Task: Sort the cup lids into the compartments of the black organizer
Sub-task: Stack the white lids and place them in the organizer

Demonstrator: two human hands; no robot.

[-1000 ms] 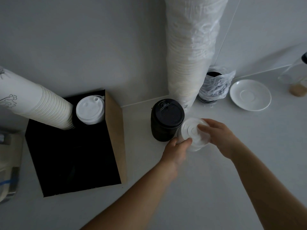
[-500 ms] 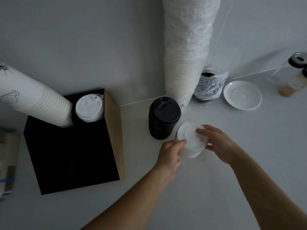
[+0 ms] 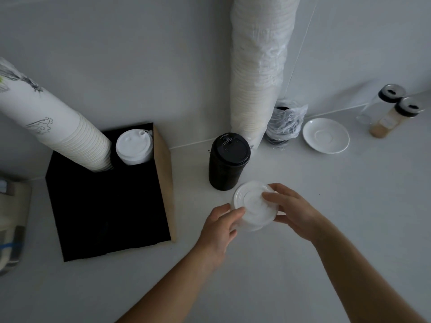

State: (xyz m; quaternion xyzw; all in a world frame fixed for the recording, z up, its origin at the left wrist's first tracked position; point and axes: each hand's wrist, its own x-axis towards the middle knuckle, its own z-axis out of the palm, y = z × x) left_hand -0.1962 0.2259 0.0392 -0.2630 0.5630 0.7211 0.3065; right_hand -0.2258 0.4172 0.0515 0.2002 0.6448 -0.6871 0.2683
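Both hands hold a stack of clear flat lids (image 3: 253, 207) just in front of a stack of black lids (image 3: 227, 163) standing on the counter. My left hand (image 3: 220, 229) grips its left side, my right hand (image 3: 292, 212) its right side and top. The black organizer (image 3: 107, 206) sits to the left. Its far right compartment holds a stack of white sip lids (image 3: 134, 146), and its far left one a leaning stack of paper cups (image 3: 53, 127). The near compartments look dark; their contents cannot be made out.
A tall bagged sleeve of white cups (image 3: 258, 66) stands against the wall, with a bagged dark stack (image 3: 284, 123) beside it. A white saucer (image 3: 325, 135) and two jars (image 3: 389, 113) are at the right. A cloth-like object (image 3: 11, 227) lies at the left edge.
Both hands have drawn the stack of clear lids slightly toward me and away from the black lids. The camera view has shifted, bringing the jars into sight.
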